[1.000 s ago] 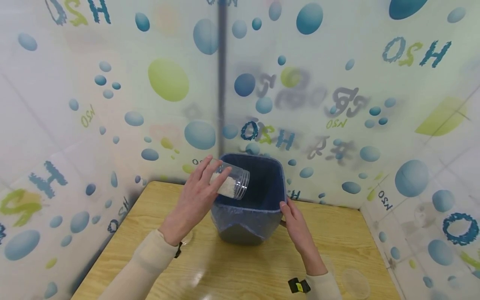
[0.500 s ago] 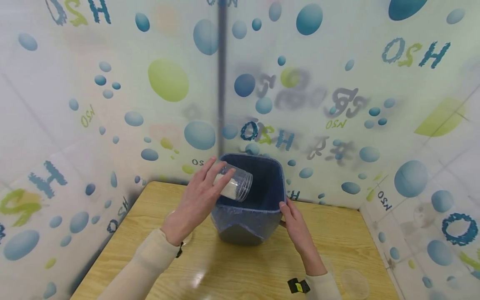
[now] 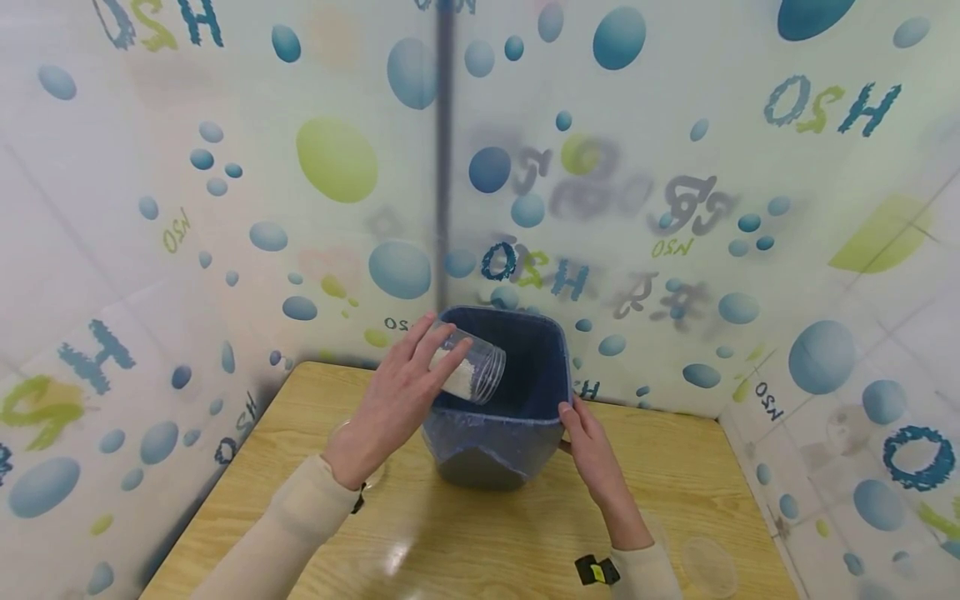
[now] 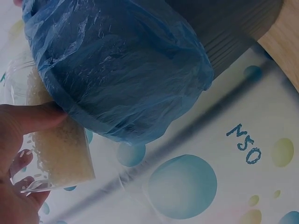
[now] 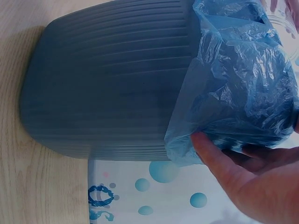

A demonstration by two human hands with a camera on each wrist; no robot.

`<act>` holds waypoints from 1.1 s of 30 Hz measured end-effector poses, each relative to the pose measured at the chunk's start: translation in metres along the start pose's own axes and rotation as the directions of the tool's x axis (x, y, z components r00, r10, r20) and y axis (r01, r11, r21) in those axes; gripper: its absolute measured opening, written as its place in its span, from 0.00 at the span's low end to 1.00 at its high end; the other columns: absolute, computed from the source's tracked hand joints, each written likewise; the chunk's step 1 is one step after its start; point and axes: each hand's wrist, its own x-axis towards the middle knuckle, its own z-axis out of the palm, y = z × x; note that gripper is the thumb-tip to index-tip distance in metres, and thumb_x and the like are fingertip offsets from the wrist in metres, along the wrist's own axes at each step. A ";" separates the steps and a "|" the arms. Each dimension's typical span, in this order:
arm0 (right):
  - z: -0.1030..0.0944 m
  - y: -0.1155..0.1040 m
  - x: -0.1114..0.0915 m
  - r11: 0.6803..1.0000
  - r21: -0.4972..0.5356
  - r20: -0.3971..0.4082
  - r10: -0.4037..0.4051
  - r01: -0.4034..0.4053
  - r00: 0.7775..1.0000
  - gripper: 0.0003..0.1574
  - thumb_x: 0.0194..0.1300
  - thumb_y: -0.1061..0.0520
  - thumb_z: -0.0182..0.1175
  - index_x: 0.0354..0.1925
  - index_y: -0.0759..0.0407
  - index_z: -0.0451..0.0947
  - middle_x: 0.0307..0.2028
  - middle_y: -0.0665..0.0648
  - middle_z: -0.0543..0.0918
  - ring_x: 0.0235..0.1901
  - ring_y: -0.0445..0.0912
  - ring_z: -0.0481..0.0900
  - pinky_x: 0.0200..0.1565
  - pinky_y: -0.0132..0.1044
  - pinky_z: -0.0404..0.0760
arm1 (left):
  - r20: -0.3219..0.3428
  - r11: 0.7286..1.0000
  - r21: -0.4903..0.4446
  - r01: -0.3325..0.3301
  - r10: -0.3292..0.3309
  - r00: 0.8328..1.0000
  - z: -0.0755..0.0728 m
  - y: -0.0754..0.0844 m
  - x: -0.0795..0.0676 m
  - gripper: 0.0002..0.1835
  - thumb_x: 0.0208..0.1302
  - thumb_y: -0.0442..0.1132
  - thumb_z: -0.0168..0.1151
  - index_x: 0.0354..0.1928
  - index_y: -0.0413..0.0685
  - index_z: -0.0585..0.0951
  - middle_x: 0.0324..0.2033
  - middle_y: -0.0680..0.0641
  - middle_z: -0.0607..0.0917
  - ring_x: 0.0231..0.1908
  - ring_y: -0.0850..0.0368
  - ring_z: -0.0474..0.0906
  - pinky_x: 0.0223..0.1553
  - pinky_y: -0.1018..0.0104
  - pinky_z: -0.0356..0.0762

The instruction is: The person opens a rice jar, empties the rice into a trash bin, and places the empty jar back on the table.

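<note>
My left hand point(image 3: 397, 392) grips a clear plastic jar point(image 3: 491, 375) from above, tipped on its side with its mouth over the opening of a trash bin. White rice grains point(image 4: 63, 149) fill part of the jar in the left wrist view. The dark grey ribbed bin point(image 5: 107, 84) stands upright, lined with a thin blue plastic bag point(image 5: 233, 88) folded over its rim. At the bin's right front corner, my right hand point(image 3: 596, 454) holds the rim through the bag, thumb in front. The bin's floor is hidden from the head view.
A wooden table point(image 3: 450, 542) carries the bin, its back edge meeting patterned wall panels point(image 3: 645, 208). A clear round disc point(image 3: 708, 567) lies at the front right. Another clear round item point(image 3: 377, 477) is partly hidden by my left wrist.
Over the first half second the jar and left hand shift slightly right, bringing the mouth further over the bin. Since then they barely move. The right hand and bin stay put.
</note>
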 end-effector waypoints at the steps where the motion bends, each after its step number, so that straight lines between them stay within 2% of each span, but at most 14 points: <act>1: 0.000 0.000 0.000 1.000 0.000 -0.002 0.001 -0.001 1.000 0.39 0.85 0.44 0.41 0.80 0.65 0.52 0.77 0.69 0.60 0.74 0.65 0.62 0.63 0.64 0.73 | 0.003 1.000 0.000 0.000 0.000 1.000 0.000 0.000 0.000 0.36 0.60 0.20 0.66 0.71 0.46 0.74 0.68 0.36 0.70 0.74 0.34 0.59 0.68 0.41 0.69; 7: 0.000 0.000 -0.001 1.000 -0.014 -0.008 0.008 -0.008 1.000 0.42 0.84 0.40 0.42 0.80 0.66 0.52 0.77 0.69 0.60 0.74 0.65 0.62 0.63 0.63 0.73 | -0.004 1.000 -0.004 -0.011 0.011 1.000 -0.001 0.000 0.001 0.36 0.59 0.19 0.67 0.70 0.46 0.75 0.68 0.36 0.71 0.74 0.34 0.59 0.66 0.41 0.71; 13: 0.000 0.000 0.000 1.000 -0.014 -0.008 0.009 -0.009 1.000 0.41 0.84 0.41 0.42 0.80 0.64 0.52 0.77 0.68 0.60 0.74 0.64 0.62 0.64 0.63 0.73 | -0.017 1.000 -0.019 -0.019 0.018 1.000 -0.001 0.000 0.001 0.36 0.59 0.19 0.68 0.70 0.45 0.75 0.67 0.35 0.72 0.73 0.33 0.61 0.64 0.40 0.73; 28: 0.000 0.000 0.000 1.000 0.001 -0.007 0.003 -0.002 1.000 0.40 0.84 0.42 0.43 0.80 0.64 0.53 0.76 0.69 0.61 0.73 0.66 0.63 0.63 0.64 0.73 | -0.021 1.000 -0.023 -0.018 0.017 1.000 -0.001 0.000 0.001 0.36 0.59 0.18 0.66 0.70 0.45 0.75 0.67 0.35 0.72 0.73 0.33 0.61 0.65 0.40 0.72; 31: 0.001 -0.001 -0.001 1.000 0.001 -0.007 -0.001 0.001 1.000 0.39 0.85 0.43 0.43 0.80 0.65 0.53 0.76 0.69 0.61 0.74 0.66 0.62 0.63 0.64 0.74 | -0.035 1.000 -0.021 -0.015 0.015 0.999 0.000 -0.001 0.001 0.36 0.58 0.19 0.69 0.69 0.45 0.76 0.66 0.35 0.72 0.73 0.34 0.62 0.65 0.41 0.72; 33: 0.000 -0.001 -0.001 1.000 0.003 -0.007 0.000 0.000 1.000 0.39 0.85 0.44 0.43 0.80 0.65 0.53 0.76 0.69 0.61 0.74 0.65 0.62 0.63 0.63 0.74 | -0.042 1.000 -0.017 -0.009 0.009 0.999 -0.001 -0.001 0.001 0.38 0.55 0.22 0.75 0.69 0.45 0.75 0.66 0.35 0.72 0.72 0.34 0.62 0.65 0.41 0.73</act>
